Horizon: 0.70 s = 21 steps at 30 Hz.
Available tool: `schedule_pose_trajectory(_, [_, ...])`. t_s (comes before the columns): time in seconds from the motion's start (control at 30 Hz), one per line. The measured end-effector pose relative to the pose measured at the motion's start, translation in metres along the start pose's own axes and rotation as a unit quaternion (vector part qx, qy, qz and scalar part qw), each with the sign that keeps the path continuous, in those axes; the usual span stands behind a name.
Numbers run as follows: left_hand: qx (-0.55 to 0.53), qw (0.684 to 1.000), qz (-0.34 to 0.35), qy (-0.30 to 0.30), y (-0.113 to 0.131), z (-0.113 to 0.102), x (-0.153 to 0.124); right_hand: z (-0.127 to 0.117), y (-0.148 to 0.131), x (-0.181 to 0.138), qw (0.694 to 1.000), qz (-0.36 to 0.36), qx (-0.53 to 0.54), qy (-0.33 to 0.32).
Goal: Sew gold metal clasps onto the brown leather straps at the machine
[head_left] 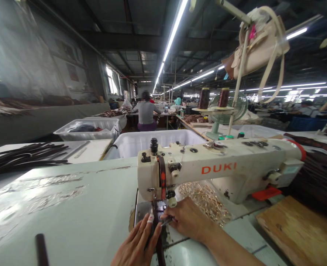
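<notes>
I sit at a cream DUKI sewing machine (219,168). My left hand (137,242) lies flat on the machine bed with fingers stretched toward the needle, pressing a dark strap (159,251) that runs under the presser foot (157,210). A fingertip wears a white and red band. My right hand (187,218) is closed in a pinch beside the needle, holding a small metal tool (167,221) against the strap.
A heap of gold metal buckles (207,201) lies behind my right hand. A wooden board (299,231) sits at the right. White bins (141,142) stand beyond the table, dark straps (22,157) lie at left. A person sits at a far table.
</notes>
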<state>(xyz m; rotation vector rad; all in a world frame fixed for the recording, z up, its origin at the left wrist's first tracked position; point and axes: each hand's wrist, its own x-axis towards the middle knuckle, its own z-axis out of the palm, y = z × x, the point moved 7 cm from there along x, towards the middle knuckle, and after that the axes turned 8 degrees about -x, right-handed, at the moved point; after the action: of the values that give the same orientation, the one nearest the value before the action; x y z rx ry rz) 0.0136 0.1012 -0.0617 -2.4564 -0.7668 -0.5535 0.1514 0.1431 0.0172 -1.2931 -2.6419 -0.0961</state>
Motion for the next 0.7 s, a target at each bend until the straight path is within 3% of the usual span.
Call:
schedule_pose_trajectory(0.13, [0.006,1.000,0.005,0.011,-0.001,-0.010,0.003,0.000,-0.001,0.000,1.000,0.002,0.001,-0.002])
schedule_pose_trajectory(0.3, [0.023,0.998,0.040,-0.037,0.000,-0.032,0.016,0.003,0.000,0.000,1.000,-0.003,-0.003,0.002])
schedule_pose_trajectory(0.4, [0.032,0.998,0.050,-0.027,0.001,-0.042,0.021,0.002,0.001,0.001,1.000,-0.002,-0.002,0.008])
schedule_pose_trajectory(0.7, [0.042,0.996,0.055,-0.064,0.001,-0.036,0.020,0.000,0.000,0.000,1.000,0.002,0.001,-0.004])
